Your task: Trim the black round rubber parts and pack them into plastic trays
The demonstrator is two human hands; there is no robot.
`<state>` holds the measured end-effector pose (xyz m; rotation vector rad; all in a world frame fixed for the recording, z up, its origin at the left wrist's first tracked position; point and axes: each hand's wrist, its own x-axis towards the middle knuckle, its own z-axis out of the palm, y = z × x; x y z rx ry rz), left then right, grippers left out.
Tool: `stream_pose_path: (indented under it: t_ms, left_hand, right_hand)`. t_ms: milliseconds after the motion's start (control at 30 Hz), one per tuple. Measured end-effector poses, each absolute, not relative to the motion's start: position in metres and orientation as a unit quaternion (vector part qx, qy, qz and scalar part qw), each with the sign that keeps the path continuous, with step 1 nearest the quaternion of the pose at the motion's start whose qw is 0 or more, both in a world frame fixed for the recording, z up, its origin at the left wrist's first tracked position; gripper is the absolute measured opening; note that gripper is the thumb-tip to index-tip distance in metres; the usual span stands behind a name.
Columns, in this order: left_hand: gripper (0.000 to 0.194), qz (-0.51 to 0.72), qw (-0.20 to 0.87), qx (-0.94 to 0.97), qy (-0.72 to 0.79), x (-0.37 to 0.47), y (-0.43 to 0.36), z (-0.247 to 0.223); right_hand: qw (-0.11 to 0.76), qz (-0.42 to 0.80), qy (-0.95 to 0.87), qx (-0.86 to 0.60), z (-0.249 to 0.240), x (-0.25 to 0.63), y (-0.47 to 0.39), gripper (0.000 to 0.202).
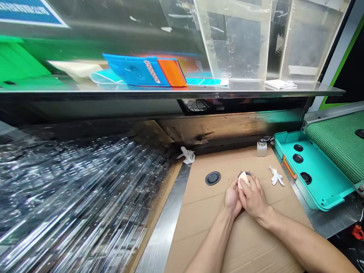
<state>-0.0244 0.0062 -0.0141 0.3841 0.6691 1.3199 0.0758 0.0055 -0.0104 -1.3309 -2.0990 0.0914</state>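
Over the cardboard sheet (210,223), my two hands are together in front of me. My left hand (232,198) is closed around a dark round disc (248,173), of which only the far rim shows. My right hand (254,197) presses a small cream-coloured pad (243,181) against the disc; whether the pad is cloth or sponge cannot be made out. To the left of my hands, another dark grey disc (212,178) lies flat on the cardboard. A crumpled white rag (276,176) lies to their right, and a small bottle with a metal top (262,148) stands farther back.
A teal tray (327,191) with several black discs (306,178) sits at right, below a green conveyor belt (338,140). Clear plastic wrap (85,204) covers the left side. Another white rag (187,155) lies by the cardboard's back-left corner. A metal shelf (241,90) crosses above.
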Motion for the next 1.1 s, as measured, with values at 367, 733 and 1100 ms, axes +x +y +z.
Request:
stream_pose_path:
  t_ms: [367,733,1100]
  left_hand:
    - [0.032,0.593,0.736,0.163,0.282,-0.031,0.003,-0.010]
    - [0.031,0.582,0.745,0.159,0.285,-0.033,0.003,-0.009]
    - [0.023,0.608,0.710,0.192,0.298,-0.026,0.001,-0.015]
  right_hand:
    - [0.328,0.063,-0.767,-0.547,-0.011,0.097,0.024,0.038]
    - [0.353,0.250,-0.764,-0.479,0.011,0.115,0.015,0.043]
    - [0.310,0.256,-0.777,-0.484,0.028,0.117,0.012,0.024]
